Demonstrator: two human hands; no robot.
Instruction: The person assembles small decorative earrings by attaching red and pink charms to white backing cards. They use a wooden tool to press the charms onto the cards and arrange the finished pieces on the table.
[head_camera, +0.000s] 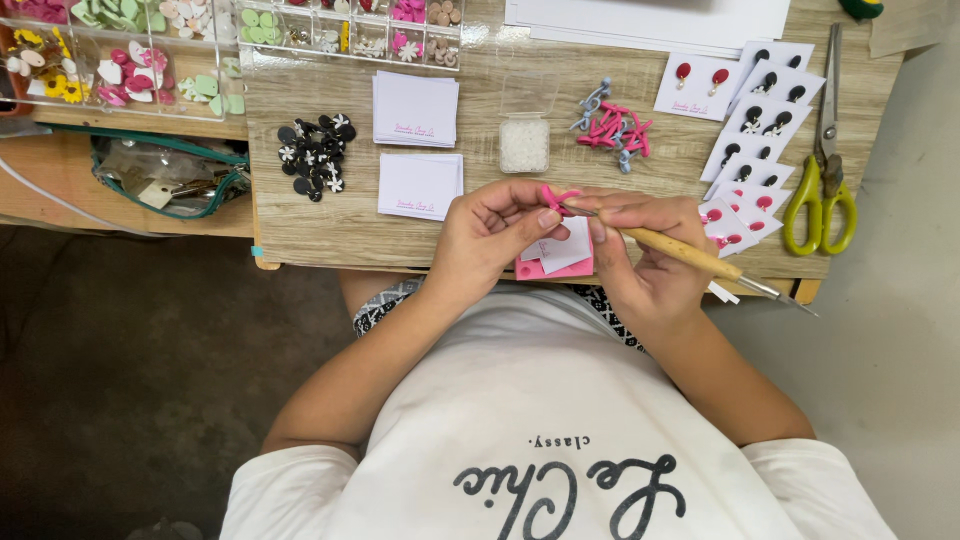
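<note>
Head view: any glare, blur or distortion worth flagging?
Head view: even soft light, weak shadows; mild glare on the clear bead boxes at the top; the tiny pink piece and wooden tool in the left hand and right hand look sharp; the table edge bows slightly, suggesting wide-angle distortion.

Pink piece (556, 196) mostly hidden by fingertips, shape unclear. Bead trays (120, 50) cut off at top edge. Card print too small.
</note>
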